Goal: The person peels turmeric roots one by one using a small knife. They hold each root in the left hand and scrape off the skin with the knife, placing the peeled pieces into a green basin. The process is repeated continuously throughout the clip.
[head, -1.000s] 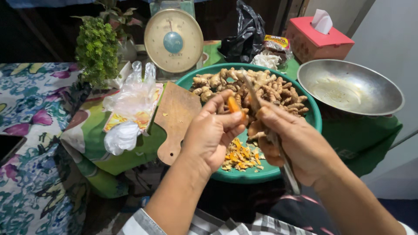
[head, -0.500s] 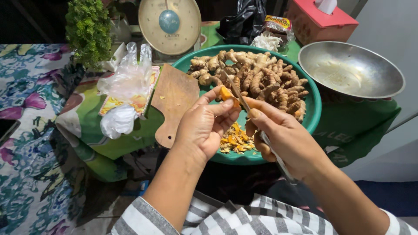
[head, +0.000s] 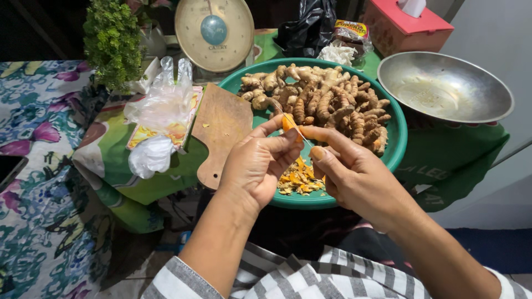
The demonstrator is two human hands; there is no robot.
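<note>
Small orange turmeric piece (head: pixel 288 122), peeled bright, pinched at the fingertips of the left hand (head: pixel 257 166), fingers clamped on it, held above the near part of the green basin (head: pixel 397 138). Right hand (head: pixel 354 177) just beside, fingers curled shut around a thin knife (head: pixel 299 133), whose blade lies against the orange piece; thumb stained yellow. Directly below the hands, a heap of orange peelings (head: pixel 299 180) on the basin floor. Far half of the basin holds a pile of unpeeled turmeric roots (head: pixel 321 102), brown and knobbly. Wooden cutting board (head: pixel 221 130) leans against the basin's left rim. Left of that, crumpled clear plastic bags (head: pixel 158 119) on a green cloth over the surface. Empty-looking steel bowl (head: pixel 446 86) to the right, near the basin. Behind: a dial kitchen scale (head: pixel 214 33), leafy green plant (head: pixel 113 39), black bag (head: pixel 307 25), red tissue box (head: pixel 410 25).
</note>
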